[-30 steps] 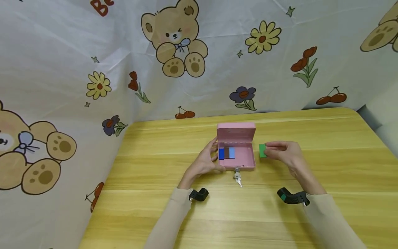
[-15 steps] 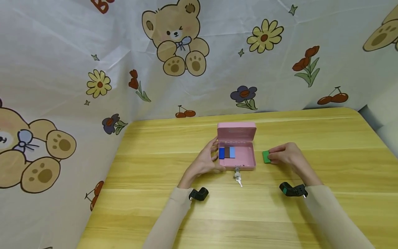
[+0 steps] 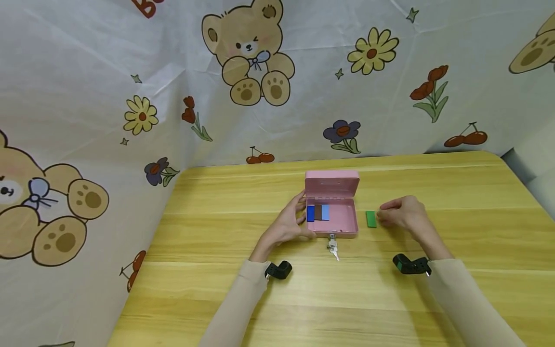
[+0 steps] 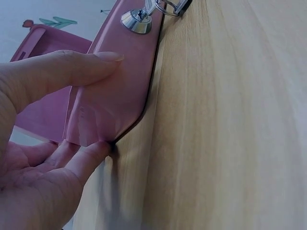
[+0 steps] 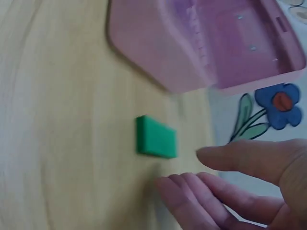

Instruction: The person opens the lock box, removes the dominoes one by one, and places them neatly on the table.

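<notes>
A pink metal cash box (image 3: 347, 234) stands on the table with its lid raised, a key (image 3: 333, 246) in its front lock. My left hand (image 3: 284, 224) grips its left front corner; in the left wrist view the thumb (image 4: 72, 67) lies on the front wall and the fingers are at the side. Dark blue (image 3: 310, 214), brown (image 3: 318, 212) and light blue blocks (image 3: 325, 212) lie side by side inside, at the left. A flat green block (image 5: 157, 139) rests on the table right of the box. Beside it is my right hand (image 3: 406, 212), thumb and fingertips apart, holding nothing.
The wooden table (image 3: 195, 270) runs back to a white cloth (image 3: 303, 58) printed with bears and flowers. A second key hangs on the ring at the lock. Each wrist wears a black camera band (image 3: 279, 270).
My right hand has moved the green block slightly right, set it down on the table and let go, drawing back to the right. My left hand keeps its grip on the box.
</notes>
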Demonstrator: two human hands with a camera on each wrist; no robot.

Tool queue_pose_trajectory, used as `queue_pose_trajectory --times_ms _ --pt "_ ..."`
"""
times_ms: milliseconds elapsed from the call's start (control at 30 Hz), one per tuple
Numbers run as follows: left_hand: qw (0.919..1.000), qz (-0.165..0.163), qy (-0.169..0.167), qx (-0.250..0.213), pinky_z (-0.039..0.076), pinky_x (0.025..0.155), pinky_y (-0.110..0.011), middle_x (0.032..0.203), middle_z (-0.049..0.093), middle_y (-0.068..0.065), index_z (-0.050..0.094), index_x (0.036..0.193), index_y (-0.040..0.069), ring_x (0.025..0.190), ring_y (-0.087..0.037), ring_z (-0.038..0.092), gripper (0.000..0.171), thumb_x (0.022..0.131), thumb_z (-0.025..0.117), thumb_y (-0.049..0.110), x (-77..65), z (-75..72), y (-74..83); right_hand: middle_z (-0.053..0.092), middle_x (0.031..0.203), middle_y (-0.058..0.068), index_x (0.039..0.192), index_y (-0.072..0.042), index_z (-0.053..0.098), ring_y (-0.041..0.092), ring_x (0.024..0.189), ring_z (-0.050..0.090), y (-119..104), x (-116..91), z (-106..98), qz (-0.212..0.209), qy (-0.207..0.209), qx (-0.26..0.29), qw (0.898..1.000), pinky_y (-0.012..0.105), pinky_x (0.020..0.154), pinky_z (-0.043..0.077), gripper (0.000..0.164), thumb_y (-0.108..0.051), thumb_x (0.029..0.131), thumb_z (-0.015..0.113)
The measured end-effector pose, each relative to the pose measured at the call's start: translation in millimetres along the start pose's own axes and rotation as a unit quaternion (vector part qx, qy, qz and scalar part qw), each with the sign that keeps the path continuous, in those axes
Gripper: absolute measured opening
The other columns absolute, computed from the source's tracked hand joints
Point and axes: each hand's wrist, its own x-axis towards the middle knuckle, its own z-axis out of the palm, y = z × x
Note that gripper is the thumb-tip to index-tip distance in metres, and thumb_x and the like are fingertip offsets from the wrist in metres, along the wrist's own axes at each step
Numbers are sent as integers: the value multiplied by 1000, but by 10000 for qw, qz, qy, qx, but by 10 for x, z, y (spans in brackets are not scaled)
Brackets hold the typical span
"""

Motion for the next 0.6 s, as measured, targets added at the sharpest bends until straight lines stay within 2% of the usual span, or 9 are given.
queue_pose_trajectory --times_ms 100,233,300,467,600 --pt "10000 69 16 8 43 119 -39 167 27 -16 14 169 16 154 -32 31 131 67 87 -21 10 8 -6 74 112 26 131 17 61 22 87 78 -116 -95 -10 -300 153 174 9993 34 85 65 44 -16 102 68" --pt "9999 107 43 14 41 121 -40 167 28 -17 14 169 16 154 -32 31 131 67 87 -22 4 -13 -17 66 126 33 136 18 56 21 94 77 -348 -175 90 -753 -1 782 9941 32 88 64 43 -12 106 60" --pt "9999 96 45 31 42 120 -40 167 27 -16 14 169 16 154 -33 31 131 67 87 -21 3 -14 -18 62 131 36 138 19 55 23 98 76 -456 -191 168 -875 -161 977 9912 35 92 64 42 -11 108 57" --pt "10000 36 21 28 45 118 -39 168 26 -15 15 169 18 154 -34 32 130 69 87 -20 -1 -4 -23 60 136 35 140 17 54 33 108 74 -623 -168 402 -825 -496 999 9903 41 98 61 40 -9 109 53" --pt "9999 138 14 -41 42 120 -39 167 28 -16 15 169 17 154 -34 32 129 69 86 -21 5 2 -40 62 132 36 139 19 53 36 107 74 -658 -115 585 -662 -716 1022 9900 43 96 62 39 -5 109 50"
